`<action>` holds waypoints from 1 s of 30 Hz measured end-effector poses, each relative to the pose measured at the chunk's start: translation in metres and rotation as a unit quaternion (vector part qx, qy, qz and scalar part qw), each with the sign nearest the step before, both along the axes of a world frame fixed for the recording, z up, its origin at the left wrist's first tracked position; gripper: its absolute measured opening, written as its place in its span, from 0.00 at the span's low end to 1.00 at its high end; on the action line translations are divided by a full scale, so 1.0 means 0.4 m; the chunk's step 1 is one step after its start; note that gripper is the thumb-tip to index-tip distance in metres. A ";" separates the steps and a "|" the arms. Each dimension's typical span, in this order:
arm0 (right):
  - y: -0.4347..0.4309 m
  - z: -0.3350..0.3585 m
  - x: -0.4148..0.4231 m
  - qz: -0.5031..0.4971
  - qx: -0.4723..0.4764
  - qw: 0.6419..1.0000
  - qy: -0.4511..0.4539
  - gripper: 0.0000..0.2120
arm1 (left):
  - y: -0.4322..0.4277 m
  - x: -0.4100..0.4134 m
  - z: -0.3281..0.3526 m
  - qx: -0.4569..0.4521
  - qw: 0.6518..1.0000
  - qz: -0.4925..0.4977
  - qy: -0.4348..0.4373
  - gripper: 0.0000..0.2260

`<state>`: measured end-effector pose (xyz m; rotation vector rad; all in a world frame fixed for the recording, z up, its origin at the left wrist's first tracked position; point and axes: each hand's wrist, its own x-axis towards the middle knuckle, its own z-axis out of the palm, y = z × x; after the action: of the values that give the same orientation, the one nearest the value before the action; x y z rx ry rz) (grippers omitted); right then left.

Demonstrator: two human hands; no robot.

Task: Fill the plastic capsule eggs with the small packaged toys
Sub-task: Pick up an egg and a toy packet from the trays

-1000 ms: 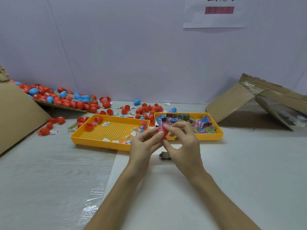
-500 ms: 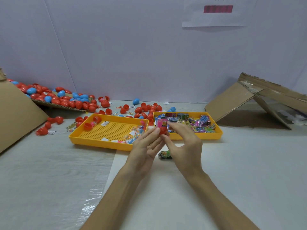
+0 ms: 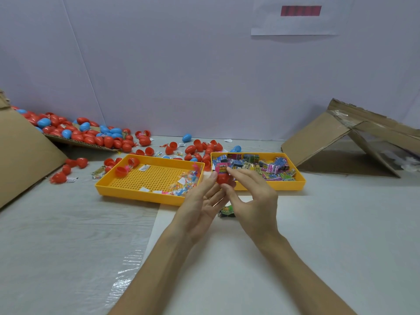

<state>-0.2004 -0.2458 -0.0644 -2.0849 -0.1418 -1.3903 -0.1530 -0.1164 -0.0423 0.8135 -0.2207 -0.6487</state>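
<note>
Pale table against a white wall carries cardboard sheets at both sides, a heap of red and blue capsule eggs far left, and two yellow trays at centre: the left tray and the right tray, which holds the packaged toys. Just near of the trays, the right hand pinches a red capsule half between index finger and thumb, a pink packet standing out of it; the left hand lies palm up, fingers nearly straight, thumb tip against the capsule. One green packet lies on the table below the hands.
</note>
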 end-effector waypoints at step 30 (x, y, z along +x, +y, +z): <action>-0.008 0.001 0.004 0.056 0.012 0.998 -0.010 0.16 | 0.008 0.001 -0.003 -0.019 0.997 -0.070 0.007 0.11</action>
<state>-0.1990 -0.2492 -0.0640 -2.0119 -0.2466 -1.3399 -0.1527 -0.1133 -0.0436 0.7621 -0.2776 -0.7792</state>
